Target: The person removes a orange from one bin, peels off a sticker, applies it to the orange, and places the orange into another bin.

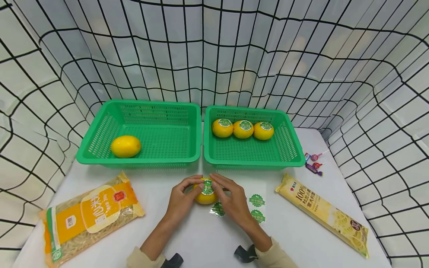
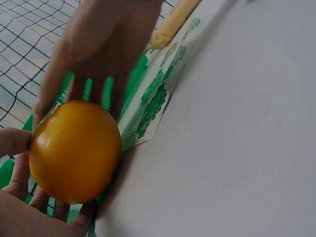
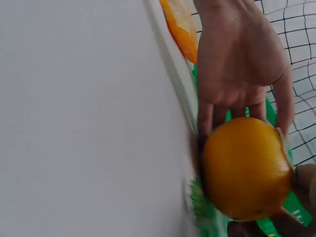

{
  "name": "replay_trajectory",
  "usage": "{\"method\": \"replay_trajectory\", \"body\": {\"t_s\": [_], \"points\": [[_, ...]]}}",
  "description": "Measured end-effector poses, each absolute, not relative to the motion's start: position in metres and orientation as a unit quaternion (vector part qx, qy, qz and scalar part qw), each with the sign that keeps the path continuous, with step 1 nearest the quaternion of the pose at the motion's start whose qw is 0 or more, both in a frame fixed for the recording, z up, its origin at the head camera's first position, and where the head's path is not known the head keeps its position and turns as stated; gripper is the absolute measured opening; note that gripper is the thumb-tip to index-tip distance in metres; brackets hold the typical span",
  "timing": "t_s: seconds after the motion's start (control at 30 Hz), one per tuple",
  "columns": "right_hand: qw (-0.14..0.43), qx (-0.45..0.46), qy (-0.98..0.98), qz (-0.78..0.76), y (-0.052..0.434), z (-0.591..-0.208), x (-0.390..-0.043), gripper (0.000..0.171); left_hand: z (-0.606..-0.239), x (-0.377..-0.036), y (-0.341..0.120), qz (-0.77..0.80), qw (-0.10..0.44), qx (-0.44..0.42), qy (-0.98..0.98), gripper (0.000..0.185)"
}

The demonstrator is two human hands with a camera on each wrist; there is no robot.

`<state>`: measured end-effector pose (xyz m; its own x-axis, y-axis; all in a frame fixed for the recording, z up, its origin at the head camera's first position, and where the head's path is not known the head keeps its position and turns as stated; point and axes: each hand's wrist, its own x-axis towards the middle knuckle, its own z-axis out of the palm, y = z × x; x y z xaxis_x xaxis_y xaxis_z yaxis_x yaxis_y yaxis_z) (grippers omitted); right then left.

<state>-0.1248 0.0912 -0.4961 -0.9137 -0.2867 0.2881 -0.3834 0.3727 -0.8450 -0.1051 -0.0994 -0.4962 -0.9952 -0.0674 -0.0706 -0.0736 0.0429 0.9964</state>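
Note:
Between my two hands a yellow lemon (image 1: 205,199) sits low over the white table, with a green and white sticker (image 1: 207,187) on its top. My left hand (image 1: 182,195) grips the lemon from the left, its thumb at the sticker's edge. From the right, my right hand (image 1: 234,199) holds the same fruit, with thumb and fingers on its upper side. Both wrist views show fingers curled round the lemon (image 2: 76,153), whose bare side faces each camera. Partly hidden by my right hand is a sheet of green stickers (image 1: 257,201).
A green basket (image 1: 157,162) at back left contains one lemon without a sticker (image 1: 125,146). The right green basket (image 1: 254,163) contains three stickered lemons (image 1: 242,129). An orange-labelled bag (image 1: 94,219) lies left, a pasta packet (image 1: 323,214) right, wrapped candies (image 1: 314,163) beyond. Black netting surrounds the table.

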Motion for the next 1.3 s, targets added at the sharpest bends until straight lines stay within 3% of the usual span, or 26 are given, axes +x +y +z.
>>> {"method": "replay_trajectory", "body": {"t_s": [0.17,0.3,0.47,0.73,0.97,1.3], "points": [[-0.007,0.128,-0.800,0.587,0.085,-0.499,-0.127,0.031,-0.493,-0.106,-0.100,0.707,0.035,-0.070,0.702,0.021],[-0.003,0.105,-0.790,0.604,0.082,-0.502,-0.128,0.028,-0.496,-0.104,-0.102,0.697,0.031,-0.033,0.716,0.023],[0.003,0.157,-0.788,0.596,0.085,-0.506,-0.129,0.026,-0.500,-0.098,-0.104,0.682,0.011,0.014,0.731,0.030],[-0.017,0.241,-0.799,0.551,0.093,-0.510,-0.134,0.032,-0.503,-0.096,-0.102,0.694,0.002,-0.023,0.720,0.021],[-0.068,0.256,-0.785,0.560,0.097,-0.507,-0.136,0.035,-0.504,-0.096,-0.104,0.700,0.009,-0.034,0.713,0.023],[-0.073,0.243,-0.801,0.542,0.099,-0.506,-0.135,0.036,-0.501,-0.099,-0.102,0.708,0.022,-0.044,0.704,0.025]]}}
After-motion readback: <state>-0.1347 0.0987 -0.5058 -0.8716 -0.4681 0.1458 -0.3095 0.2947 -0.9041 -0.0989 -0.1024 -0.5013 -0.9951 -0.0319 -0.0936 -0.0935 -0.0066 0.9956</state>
